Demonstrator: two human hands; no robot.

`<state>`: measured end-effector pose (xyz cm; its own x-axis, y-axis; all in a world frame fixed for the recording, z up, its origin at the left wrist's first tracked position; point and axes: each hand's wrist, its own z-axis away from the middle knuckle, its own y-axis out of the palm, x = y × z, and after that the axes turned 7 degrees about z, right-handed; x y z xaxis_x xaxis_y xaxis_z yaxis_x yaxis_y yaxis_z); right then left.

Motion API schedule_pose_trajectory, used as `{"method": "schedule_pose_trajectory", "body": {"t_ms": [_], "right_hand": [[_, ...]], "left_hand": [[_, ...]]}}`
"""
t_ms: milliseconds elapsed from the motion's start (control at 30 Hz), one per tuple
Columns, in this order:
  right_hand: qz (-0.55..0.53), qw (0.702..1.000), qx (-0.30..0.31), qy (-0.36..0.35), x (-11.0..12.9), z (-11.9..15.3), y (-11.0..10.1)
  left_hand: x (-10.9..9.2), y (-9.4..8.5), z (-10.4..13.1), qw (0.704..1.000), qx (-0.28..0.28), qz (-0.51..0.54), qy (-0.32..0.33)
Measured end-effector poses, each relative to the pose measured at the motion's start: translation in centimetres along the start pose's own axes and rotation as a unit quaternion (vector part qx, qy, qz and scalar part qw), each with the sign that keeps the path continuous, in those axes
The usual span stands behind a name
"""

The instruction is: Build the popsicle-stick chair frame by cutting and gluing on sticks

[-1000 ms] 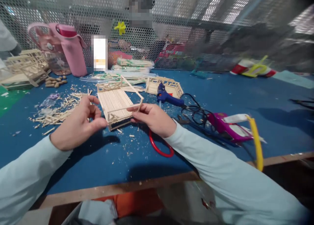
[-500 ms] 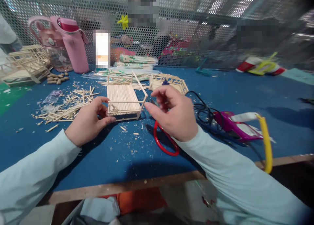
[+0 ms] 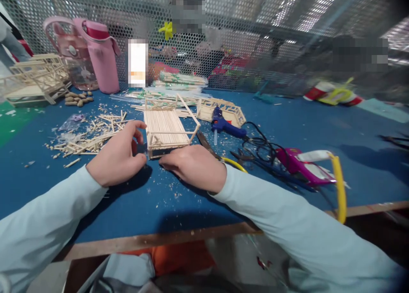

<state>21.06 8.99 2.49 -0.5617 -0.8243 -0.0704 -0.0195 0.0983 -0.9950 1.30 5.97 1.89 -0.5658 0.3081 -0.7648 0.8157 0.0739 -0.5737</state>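
A small frame model of pale wooden sticks point(image 3: 166, 124) stands on the blue table, with a slatted deck and a bent stick rising at its right. My left hand point(image 3: 119, 156) is at its left side, fingers apart and curved, the fingertips close to the model's edge. At the front right corner, my right hand point(image 3: 194, 165) lies low with its fingers together; whatever its fingertips hold, if anything, is hidden. A blue glue gun point(image 3: 226, 126) rests to the right of the model, beside dark-jawed pliers point(image 3: 206, 143).
Loose sticks and scraps point(image 3: 86, 144) lie at the left, with peanuts point(image 3: 78, 98) and a pink bottle point(image 3: 102, 62) behind. Another stick model point(image 3: 35, 86) stands far left. A purple tool point(image 3: 295, 163), black cable point(image 3: 263, 143) and yellow handle point(image 3: 341, 188) lie at the right.
My right hand has moved left and down from the bent stick to the model's front, uncovering the glue gun. My left hand's fingers have shifted slightly up along the model's side.
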Motion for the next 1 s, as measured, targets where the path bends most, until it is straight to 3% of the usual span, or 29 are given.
{"method": "schedule_pose_trajectory", "body": {"t_ms": [133,200,333,467,533,667,1000], "right_hand": [[-0.13,0.991,-0.043,0.004,-0.7,0.6,-0.8],[-0.237,0.966,-0.102,0.005,-0.9,0.8,-1.2],[-0.319,0.907,-0.258,0.091,-0.8,0.9,-1.3],[-0.287,0.889,-0.331,0.136,-0.3,0.3,-0.7],[-0.242,0.896,-0.348,0.131,0.0,0.0,-0.4],[-0.159,0.91,-0.366,0.112,0.5,-0.4,-0.1],[-0.111,0.922,-0.351,0.118,0.7,-0.3,0.0]], "left_hand": [[-1.0,0.2,0.6,0.974,-0.196,0.099,0.048],[-1.5,0.4,1.1,0.96,-0.242,0.12,0.073],[-1.7,0.9,1.3,0.969,-0.209,0.125,0.048],[-0.9,1.6,0.6,0.976,-0.116,0.185,-0.012],[-0.6,1.8,0.4,0.975,-0.082,0.205,-0.015],[-0.5,2.1,0.3,0.972,-0.072,0.222,0.007],[-0.6,2.2,0.0,0.97,-0.065,0.235,0.012]]}}
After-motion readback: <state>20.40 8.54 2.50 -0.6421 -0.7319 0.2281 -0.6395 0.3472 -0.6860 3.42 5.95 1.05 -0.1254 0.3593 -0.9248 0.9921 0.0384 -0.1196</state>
